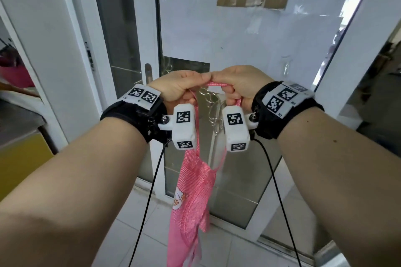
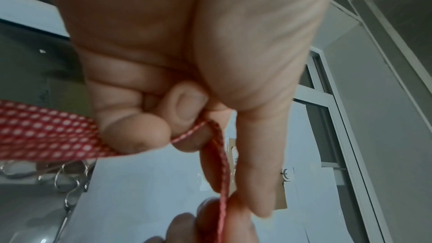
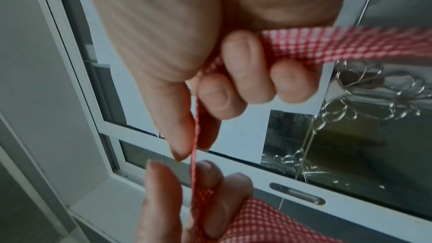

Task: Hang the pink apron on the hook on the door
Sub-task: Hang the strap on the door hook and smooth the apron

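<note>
Head view, forearms: both mine reach forward, wrists strapped in black bands with white coded tags.
Head view, left hand (image 1: 176, 88): my fingers curl round the pink gingham neck strap (image 1: 217, 84), thumb tip meeting the other thumb.
Head view, right hand (image 1: 236, 84): my fingers pinch the same strap just beside, to hold the loop spread.
Head view, pink checked fabric apron (image 1: 191, 201): hangs limp below my hands, in front of the white-framed glass door (image 1: 227, 34).
Head view, small clear hook (image 1: 286, 67): on the door panel, right of my hands, apart from the strap; loop not yet on it.
Left wrist view, strap (image 2: 46, 132): folded under my curled fingers (image 2: 140, 134), running on edge-on to the other hand.
Right wrist view, strap (image 3: 339, 47): clamped under my curled fingers (image 3: 240, 62); I judge the loop ready to carry to the hook.
</note>
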